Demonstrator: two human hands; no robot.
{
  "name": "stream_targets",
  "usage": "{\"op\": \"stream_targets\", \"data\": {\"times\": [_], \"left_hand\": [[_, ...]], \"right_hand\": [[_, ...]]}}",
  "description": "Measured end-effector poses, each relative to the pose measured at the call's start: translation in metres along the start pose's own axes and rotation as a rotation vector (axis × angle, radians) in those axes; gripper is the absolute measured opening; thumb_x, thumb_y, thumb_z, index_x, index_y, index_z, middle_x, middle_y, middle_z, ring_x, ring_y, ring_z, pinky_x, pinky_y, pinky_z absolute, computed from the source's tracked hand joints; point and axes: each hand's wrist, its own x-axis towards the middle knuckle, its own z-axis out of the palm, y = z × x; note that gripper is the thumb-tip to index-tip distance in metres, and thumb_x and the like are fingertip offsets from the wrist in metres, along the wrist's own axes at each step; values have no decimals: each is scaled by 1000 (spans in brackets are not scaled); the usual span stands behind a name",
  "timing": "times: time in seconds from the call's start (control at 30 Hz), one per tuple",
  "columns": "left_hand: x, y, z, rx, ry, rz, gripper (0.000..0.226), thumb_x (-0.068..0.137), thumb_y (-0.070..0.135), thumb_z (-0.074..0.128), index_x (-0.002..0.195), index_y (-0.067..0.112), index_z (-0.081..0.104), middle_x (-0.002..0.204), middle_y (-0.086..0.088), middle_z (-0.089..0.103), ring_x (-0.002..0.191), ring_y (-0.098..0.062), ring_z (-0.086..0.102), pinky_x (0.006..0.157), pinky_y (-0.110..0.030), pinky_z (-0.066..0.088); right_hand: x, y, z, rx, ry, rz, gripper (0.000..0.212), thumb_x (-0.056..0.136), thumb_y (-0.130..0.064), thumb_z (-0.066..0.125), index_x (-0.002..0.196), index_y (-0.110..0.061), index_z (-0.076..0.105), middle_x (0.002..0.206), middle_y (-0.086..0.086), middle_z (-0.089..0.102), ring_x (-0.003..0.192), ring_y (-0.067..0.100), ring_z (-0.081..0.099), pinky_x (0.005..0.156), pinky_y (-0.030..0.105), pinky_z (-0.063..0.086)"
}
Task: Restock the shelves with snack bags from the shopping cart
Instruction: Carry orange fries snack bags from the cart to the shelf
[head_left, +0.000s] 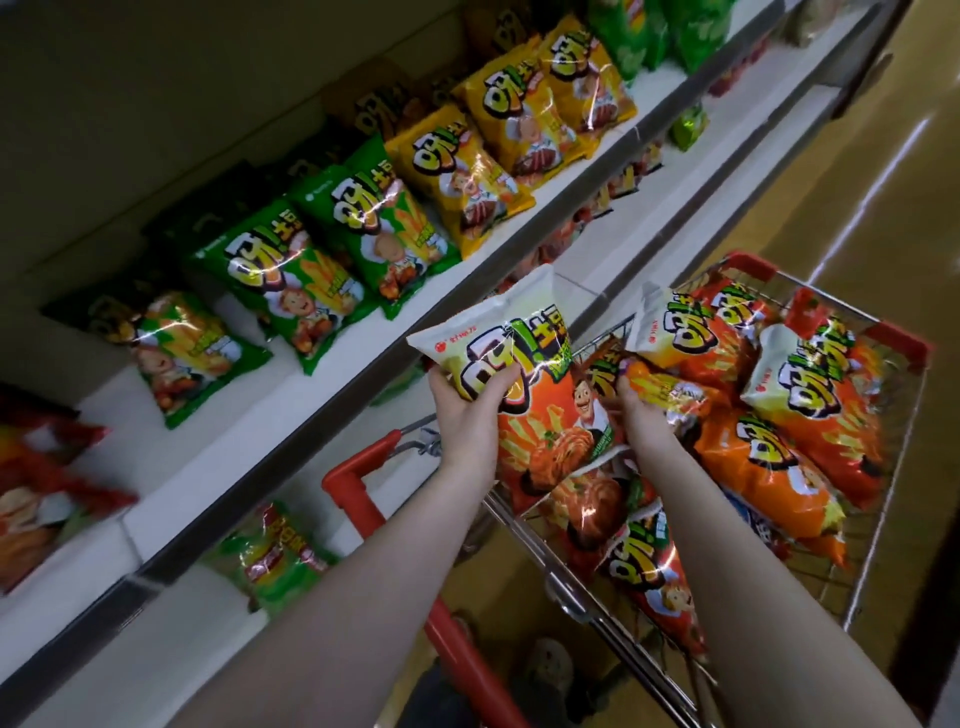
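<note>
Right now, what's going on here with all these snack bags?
A person is restocking a store shelf from a cart. The left hand holds a bag up over the cart's near end, next to the shelf. The right hand grips a second bag down in the cart, which holds many more orange bags. Green bags and yellow bags already lie in rows on the shelf.
</note>
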Motion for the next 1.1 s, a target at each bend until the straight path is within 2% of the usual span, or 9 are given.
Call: {"op": "stream_targets", "data": {"times": [0.1,0.23,0.37,0.47,0.6,0.8,0.93,1.03,1.1], "left_hand": [[-3,1,-1,17,-12,18,57,82,18,73,123,31,35,107,9,60,96,-10,62,77,-29,50],[-7,-1,0,-34,39,27,51,84,14,70,120,30,38,108,5,63,97,-14,64,73,-28,51],[-9,1,-3,-88,74,10,66,80,22,74,134,27,35,122,-2,61,104,-18,64,83,-37,53],[-9,8,-5,-144,114,-26,81,79,30,73,146,29,26,127,-4,60,106,-21,63,97,-48,48],[-9,13,-3,-126,81,-73,66,87,27,65,142,27,28,113,-4,64,93,-19,65,82,-40,52],[-21,13,4,-92,5,-107,63,86,25,66,141,22,35,109,-6,65,92,-22,66,77,-37,53],[-29,16,13,-46,-103,-86,67,84,25,68,143,22,36,119,-9,64,95,-22,66,73,-34,53],[-32,20,18,-32,-160,-68,69,82,25,70,143,22,36,123,-10,63,100,-25,66,77,-35,54],[-33,25,17,-40,-187,-70,72,81,27,71,144,23,35,125,-9,62,103,-25,65,78,-35,54]], "right_hand": [[8,4,-1,-21,-33,34,59,95,-55,36,114,-5,61,99,14,64,89,26,57,89,37,42],[9,14,-2,203,-84,104,50,96,-55,32,92,-15,63,105,12,64,97,28,58,96,40,43],[8,27,-2,145,-84,81,47,95,-43,45,128,-10,54,126,16,57,111,34,57,101,48,44],[-3,27,-3,62,-133,10,34,96,-35,46,109,-6,60,113,20,64,101,37,62,93,43,49],[-14,31,-2,-140,-143,-132,22,94,-16,50,92,2,62,93,27,64,86,36,61,80,44,50],[-32,41,-22,-88,-21,-201,57,91,-21,60,142,-6,38,135,16,52,124,33,49,104,41,40],[-49,34,-46,27,129,-262,87,72,-57,72,138,-9,42,128,9,56,118,28,54,99,38,45],[-62,26,-57,96,223,-342,73,79,-48,71,136,-13,42,108,-4,56,93,14,58,86,31,47],[-68,17,-59,103,284,-386,73,81,-47,68,139,-16,38,115,0,55,97,16,56,91,34,48]]}}
